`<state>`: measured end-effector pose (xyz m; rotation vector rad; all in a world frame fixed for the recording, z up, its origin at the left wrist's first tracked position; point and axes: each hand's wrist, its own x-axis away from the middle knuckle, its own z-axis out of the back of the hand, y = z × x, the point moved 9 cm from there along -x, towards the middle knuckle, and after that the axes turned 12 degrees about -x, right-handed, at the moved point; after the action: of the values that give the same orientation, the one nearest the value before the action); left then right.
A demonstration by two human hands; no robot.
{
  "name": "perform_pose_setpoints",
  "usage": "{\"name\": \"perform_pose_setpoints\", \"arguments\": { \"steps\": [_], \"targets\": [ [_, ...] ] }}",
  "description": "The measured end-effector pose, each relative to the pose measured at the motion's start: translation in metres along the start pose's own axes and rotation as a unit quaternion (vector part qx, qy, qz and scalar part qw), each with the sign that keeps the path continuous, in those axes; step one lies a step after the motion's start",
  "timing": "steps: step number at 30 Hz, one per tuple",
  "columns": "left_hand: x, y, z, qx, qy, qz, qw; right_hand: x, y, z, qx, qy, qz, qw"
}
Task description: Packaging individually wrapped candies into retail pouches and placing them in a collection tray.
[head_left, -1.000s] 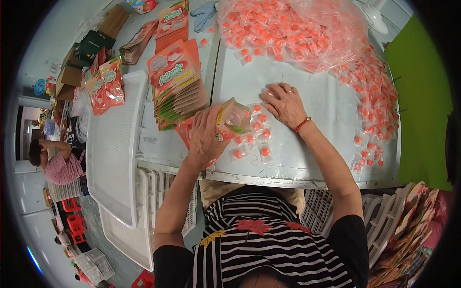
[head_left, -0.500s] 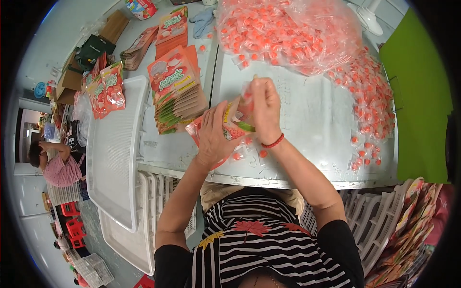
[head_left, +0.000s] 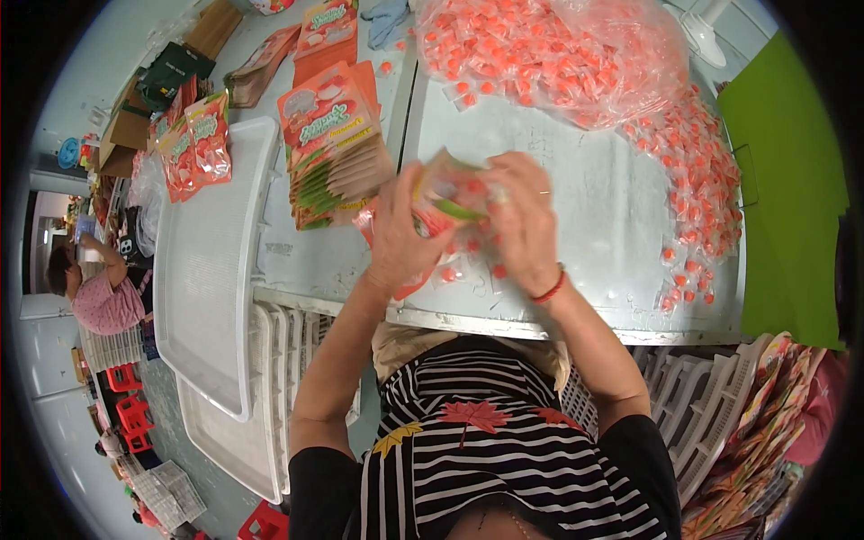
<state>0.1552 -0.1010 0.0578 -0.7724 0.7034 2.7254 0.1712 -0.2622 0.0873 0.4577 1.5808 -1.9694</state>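
My left hand (head_left: 398, 236) is closed round a red and green printed pouch (head_left: 432, 221), held tilted above the table near its front edge. The pouch's mouth gapes toward the right, and small orange-red pieces show at it. Right at that mouth is my right hand (head_left: 529, 225), with a red bracelet on the wrist. Its fingers are smeared by motion, so whether they grip anything does not show. Below the hands lie a few clear-wrapped orange-red sweets (head_left: 450, 273), partly hidden. To the left of my left hand a fanned stack of flat pouches (head_left: 328, 135) rests on the table.
A big clear bag of wrapped sweets (head_left: 558, 54) lies at the back, with a loose heap (head_left: 693, 189) spilling down the right side. A white tray (head_left: 211, 270) stands left, with filled pouches (head_left: 193, 148) at its far end. A green panel (head_left: 787, 198) borders the right.
My right hand has moved right and a little nearer me, from pinched fingers to a blur at the pouch. The pouch's mouth now gapes wider. The whole view has shifted slightly.
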Motion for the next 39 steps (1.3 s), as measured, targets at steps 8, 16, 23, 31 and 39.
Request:
{"name": "perform_pose_setpoints", "arguments": {
  "steps": [8,16,23,31,39],
  "targets": [
    [0.004,-0.039,0.033,0.003,0.077,0.079,0.994,0.061,0.04,-0.055,0.237,-0.168,0.004,0.957],
    [0.014,-0.044,0.035,0.015,0.052,0.105,0.993,0.065,0.06,-0.062,0.26,-0.149,0.0,0.954],
    [0.017,-0.019,0.031,-0.08,0.011,-0.031,0.996,0.055,0.063,-0.051,0.251,-0.12,0.044,0.959],
    [0.015,-0.026,0.018,-0.156,-0.101,-0.104,0.977,0.044,0.073,-0.039,0.174,-0.16,0.062,0.97],
    [0.006,0.005,-0.008,-0.125,-0.16,-0.143,0.969,0.011,0.059,-0.045,0.082,-0.122,-0.016,0.989]
  ]
}}
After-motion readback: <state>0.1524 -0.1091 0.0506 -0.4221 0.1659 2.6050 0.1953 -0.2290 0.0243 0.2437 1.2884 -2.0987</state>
